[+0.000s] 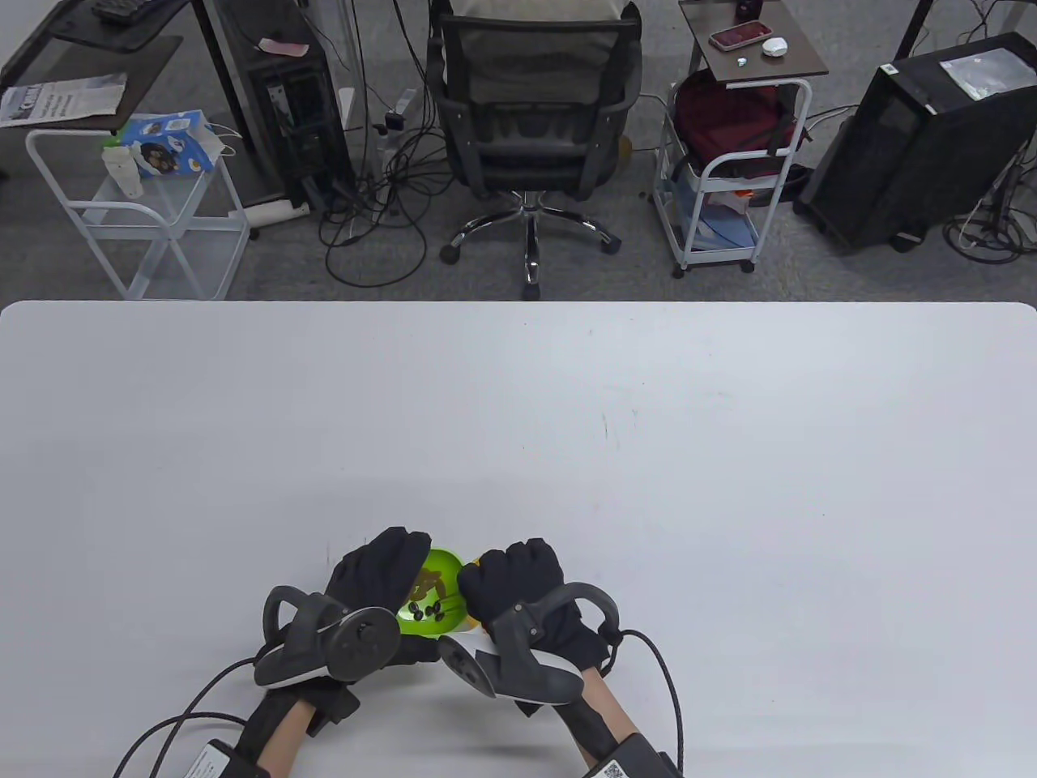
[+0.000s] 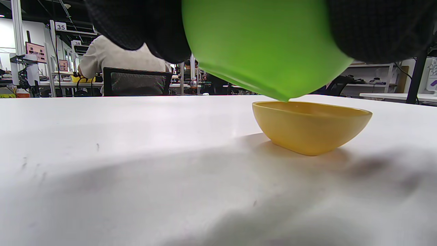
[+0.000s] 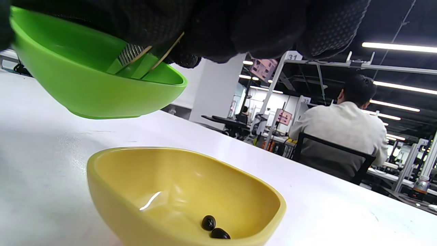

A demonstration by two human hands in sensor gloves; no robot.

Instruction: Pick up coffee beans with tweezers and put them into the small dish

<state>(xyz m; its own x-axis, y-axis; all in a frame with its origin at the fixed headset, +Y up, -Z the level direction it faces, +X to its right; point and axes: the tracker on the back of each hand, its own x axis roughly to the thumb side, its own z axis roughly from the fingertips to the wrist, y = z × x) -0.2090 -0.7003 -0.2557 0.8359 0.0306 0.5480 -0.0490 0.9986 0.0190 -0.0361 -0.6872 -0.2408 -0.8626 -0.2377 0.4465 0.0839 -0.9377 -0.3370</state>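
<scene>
My left hand grips the green bowl of coffee beans, tilted above the worktop so my right hand, clamped on tweezers, reaches in. Two beans lie in the yellow dish just below.

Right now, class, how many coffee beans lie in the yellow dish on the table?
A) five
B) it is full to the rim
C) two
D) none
C: the right wrist view shows two dark coffee beans side by side on the bottom of the yellow dish, nothing else in it.
</scene>
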